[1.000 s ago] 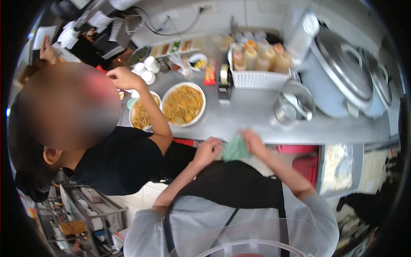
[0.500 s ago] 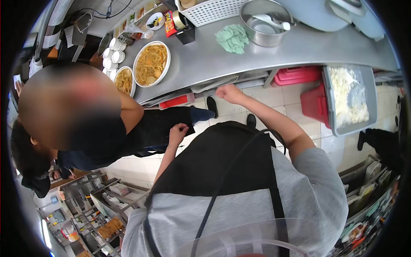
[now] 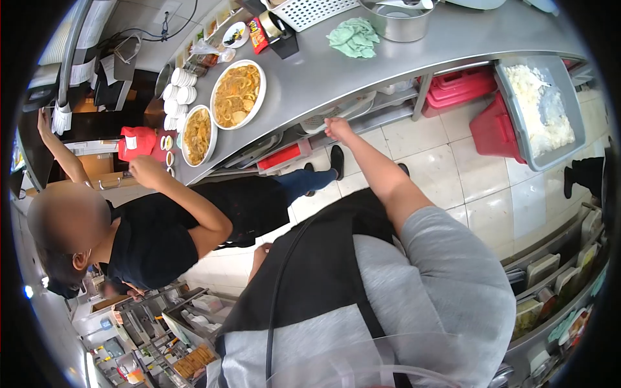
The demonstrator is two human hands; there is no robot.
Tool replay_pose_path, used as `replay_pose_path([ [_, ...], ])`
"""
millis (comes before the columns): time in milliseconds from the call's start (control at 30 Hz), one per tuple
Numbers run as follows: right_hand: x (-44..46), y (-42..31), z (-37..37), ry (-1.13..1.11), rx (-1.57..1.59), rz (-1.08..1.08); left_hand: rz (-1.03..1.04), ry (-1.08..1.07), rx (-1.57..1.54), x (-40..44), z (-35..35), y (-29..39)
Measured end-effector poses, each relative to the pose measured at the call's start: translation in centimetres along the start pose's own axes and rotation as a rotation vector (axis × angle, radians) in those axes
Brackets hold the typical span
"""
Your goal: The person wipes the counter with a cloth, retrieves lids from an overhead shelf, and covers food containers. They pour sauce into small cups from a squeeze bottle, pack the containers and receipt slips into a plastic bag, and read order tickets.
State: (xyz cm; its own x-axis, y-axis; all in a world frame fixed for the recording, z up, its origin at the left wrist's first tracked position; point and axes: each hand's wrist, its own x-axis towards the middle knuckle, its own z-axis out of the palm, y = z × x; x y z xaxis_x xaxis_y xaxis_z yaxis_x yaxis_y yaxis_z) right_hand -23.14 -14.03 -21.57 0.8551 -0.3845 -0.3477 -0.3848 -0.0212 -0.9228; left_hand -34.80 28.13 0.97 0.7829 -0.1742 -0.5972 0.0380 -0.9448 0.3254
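Note:
My right hand point(image 3: 337, 129) is held out in front of the steel counter's point(image 3: 310, 81) edge, fingers curled in, with nothing visible in it. Behind it, on the lower shelf, lies a pale tray point(image 3: 336, 115). Only a bit of my left hand point(image 3: 261, 253) shows beside my black apron point(image 3: 310, 258); its fingers are hidden. On the counter, noodles in sauce point(image 3: 236, 97) fill a large white bowl, and similar noodles point(image 3: 196, 136) fill a smaller bowl touching or close to it. A crumpled green cloth point(image 3: 354, 37) lies farther right.
To my left a co-worker in black point(image 3: 162, 242) stands at the counter with both arms raised. Stacked white cups point(image 3: 184, 95) and a red bag point(image 3: 138, 143) are near them. A metal pot point(image 3: 404, 26) stands at the back. At right, a grey tub point(image 3: 579, 116) of white food tops a red bin point(image 3: 495, 132).
My view has shifted, and I am closer to the noodle bowls. My left hand has dropped mostly behind my apron. The co-worker has straightened, with both arms now in sight.

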Motion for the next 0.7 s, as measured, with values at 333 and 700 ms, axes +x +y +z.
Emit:
replay_pose_path([
  [333,4.1,-2.0,10.7,0.138,1.077,0.399,-0.146,0.01,-0.016,-4.0,-1.3,-13.8],
  [700,-0.4,-5.7,12.4,0.125,1.613,0.163,-0.141,0.02,-0.054,-5.4,-1.0,-18.8],
])
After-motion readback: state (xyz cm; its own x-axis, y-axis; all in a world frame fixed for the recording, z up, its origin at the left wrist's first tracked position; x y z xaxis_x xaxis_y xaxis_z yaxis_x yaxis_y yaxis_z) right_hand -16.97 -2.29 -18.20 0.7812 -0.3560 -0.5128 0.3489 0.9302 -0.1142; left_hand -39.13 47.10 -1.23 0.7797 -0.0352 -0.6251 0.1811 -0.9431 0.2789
